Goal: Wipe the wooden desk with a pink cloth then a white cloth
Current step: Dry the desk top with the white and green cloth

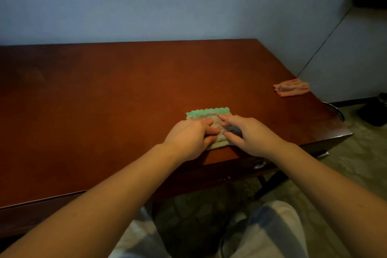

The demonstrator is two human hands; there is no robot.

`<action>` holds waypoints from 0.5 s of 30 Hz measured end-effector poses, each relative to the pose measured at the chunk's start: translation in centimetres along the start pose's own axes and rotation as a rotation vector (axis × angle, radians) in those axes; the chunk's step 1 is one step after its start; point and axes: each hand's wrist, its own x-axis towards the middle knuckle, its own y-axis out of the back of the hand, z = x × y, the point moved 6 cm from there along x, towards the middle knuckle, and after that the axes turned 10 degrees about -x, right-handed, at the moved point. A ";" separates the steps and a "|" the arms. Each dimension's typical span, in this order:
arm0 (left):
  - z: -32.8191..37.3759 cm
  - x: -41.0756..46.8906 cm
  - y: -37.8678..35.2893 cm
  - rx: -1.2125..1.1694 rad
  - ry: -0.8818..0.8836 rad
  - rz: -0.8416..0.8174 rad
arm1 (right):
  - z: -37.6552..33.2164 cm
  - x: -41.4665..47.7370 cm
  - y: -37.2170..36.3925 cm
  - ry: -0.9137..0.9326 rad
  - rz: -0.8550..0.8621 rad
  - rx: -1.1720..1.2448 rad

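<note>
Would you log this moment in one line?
left hand, right hand: holding white cloth | pink cloth: aside, right edge of desk

I see the white cloth (207,114), green scalloped edge, folded near the reddish wooden desk's (104,100) front edge. Pink cloth (291,88) lies bunched way over by the right edge.
</note>
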 end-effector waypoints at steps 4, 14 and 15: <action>0.7 -1.7 -0.6 0.015 -0.042 0.042 | -0.1 -1.5 -0.5 0.067 0.014 0.110; 0.3 -1.0 -0.2 0.018 -0.028 0.009 | 0.0 -0.2 -0.7 0.038 -0.011 0.054; 0.5 -1.6 -0.4 -0.008 -0.047 0.037 | 0.1 -0.8 -1.2 0.041 -0.009 0.098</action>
